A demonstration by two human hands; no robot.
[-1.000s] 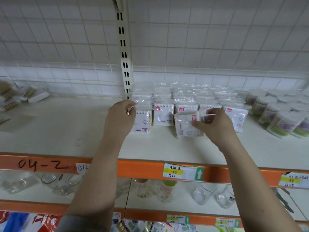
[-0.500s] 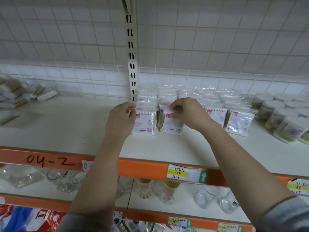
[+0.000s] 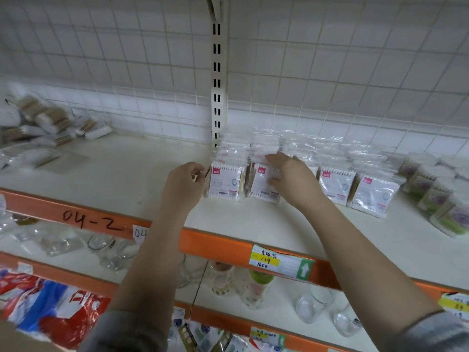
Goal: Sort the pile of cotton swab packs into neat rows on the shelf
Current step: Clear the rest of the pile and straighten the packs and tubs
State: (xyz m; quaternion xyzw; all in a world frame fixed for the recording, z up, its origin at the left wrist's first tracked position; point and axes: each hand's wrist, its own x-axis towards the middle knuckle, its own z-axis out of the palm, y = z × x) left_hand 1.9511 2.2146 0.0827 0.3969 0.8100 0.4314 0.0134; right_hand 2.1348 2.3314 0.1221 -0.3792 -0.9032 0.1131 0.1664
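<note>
Clear plastic packs (image 3: 224, 182) of cotton swabs, left hand (image 3: 184, 185) gripping 1

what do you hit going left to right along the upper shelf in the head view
loose pile of swab packs → left hand → first upright pack → second pack under the right hand → third pack → fourth pack → green-labelled tubs
</note>
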